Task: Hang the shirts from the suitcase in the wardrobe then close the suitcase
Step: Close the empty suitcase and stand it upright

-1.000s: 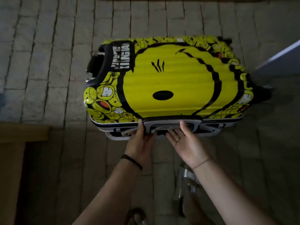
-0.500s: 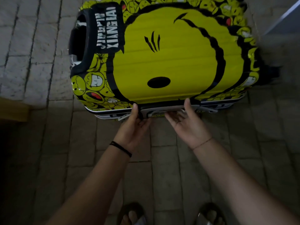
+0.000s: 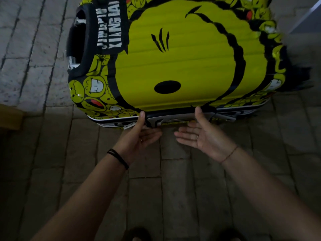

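The yellow hard-shell suitcase (image 3: 173, 66) lies flat on the paved floor (image 3: 156, 188) just in front of the person, lid down on the base. No shirts or wardrobe are in view, so the job looks to be at its start, with the lid about to be raised. The left hand (image 3: 140, 138) and right hand (image 3: 203, 136) sit at the near seam, either side of the grey side handle (image 3: 173, 118). Each has its thumb tip on the lid's edge and its fingers stretched out, palm up, below. Neither hand grips anything; both are open. To do this well, both catches along the seam should be fully released first. A pale tab (image 3: 128, 126) by the left thumb seems flipped out, though the dim light leaves that unsure. The fingertips should then hook under the lid's rim rather than the base, and both hands should lift evenly so the shell swings on its far hinge without twisting. The lid is ribbed and glossy, printed with a large smiley face ringed by small cartoon faces. A black panel of pale lettering sits near the dark recess (image 3: 76, 40) at its left end.
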